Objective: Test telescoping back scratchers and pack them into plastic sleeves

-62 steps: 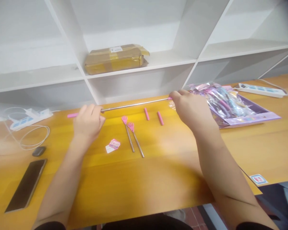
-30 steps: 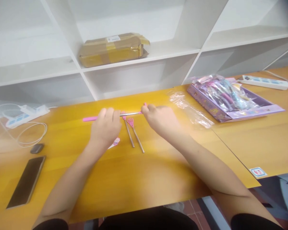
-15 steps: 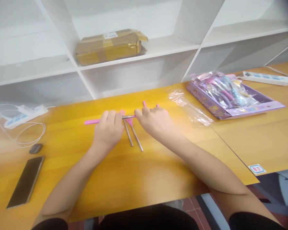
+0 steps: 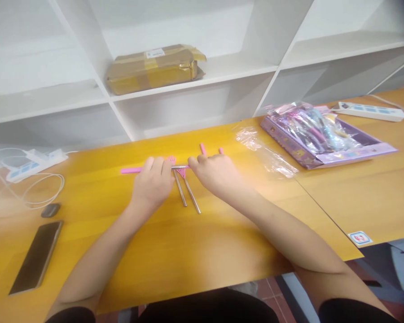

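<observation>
My left hand (image 4: 153,181) is closed around a pink and silver stick (image 4: 130,170), whose pink end sticks out to the left. The stick's thin metal part runs right to my right hand (image 4: 215,172), which has its fingers closed on the other end. Below the stick, two metal rods (image 4: 192,196) with pink fan-shaped heads (image 4: 182,172) lie on the table between my hands. Two pink handles (image 4: 202,148) show just beyond my right hand; their lower parts are hidden by it.
A purple box (image 4: 289,142) with plastic-wrapped items and a clear wrapper (image 4: 265,152) lie at the right. A phone (image 4: 37,258), a small dark case (image 4: 50,210) and a power strip (image 4: 37,165) with cables are at the left. A taped parcel (image 4: 155,69) sits on the white shelf.
My hands keep the same hold on the stick. The whole view has shifted very slightly, and my right hand's fingers have drawn in a little.
</observation>
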A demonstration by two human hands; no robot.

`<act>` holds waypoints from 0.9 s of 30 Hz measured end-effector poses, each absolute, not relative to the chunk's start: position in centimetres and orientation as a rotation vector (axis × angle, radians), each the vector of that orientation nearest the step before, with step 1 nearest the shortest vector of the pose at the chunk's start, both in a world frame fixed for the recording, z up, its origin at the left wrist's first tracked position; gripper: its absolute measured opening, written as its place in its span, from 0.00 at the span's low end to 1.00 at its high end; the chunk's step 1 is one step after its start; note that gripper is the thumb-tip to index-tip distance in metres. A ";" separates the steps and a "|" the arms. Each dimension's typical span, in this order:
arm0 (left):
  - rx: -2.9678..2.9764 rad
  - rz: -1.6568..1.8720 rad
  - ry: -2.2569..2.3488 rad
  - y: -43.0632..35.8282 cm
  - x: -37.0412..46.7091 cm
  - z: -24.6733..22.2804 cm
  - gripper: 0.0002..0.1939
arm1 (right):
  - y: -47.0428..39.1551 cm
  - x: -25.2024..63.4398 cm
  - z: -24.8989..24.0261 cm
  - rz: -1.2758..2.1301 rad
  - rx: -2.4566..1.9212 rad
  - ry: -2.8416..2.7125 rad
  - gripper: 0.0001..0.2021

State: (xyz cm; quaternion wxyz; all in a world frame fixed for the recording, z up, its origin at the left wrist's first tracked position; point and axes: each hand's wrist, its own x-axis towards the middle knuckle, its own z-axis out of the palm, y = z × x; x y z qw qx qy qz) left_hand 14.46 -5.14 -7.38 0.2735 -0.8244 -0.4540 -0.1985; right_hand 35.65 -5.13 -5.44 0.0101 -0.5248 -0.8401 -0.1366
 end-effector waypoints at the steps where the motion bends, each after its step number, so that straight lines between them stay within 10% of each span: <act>1: -2.227 -0.526 -1.232 -5.2 14.5 -7.4 0.09 | -5.1 35.6 -5.4 -0.415 -1.638 -2.625 0.14; 27: -3.443 -0.403 -1.942 -5.0 13.0 -9.0 0.21 | -0.9 42.4 -6.0 -0.121 -1.913 -2.461 0.17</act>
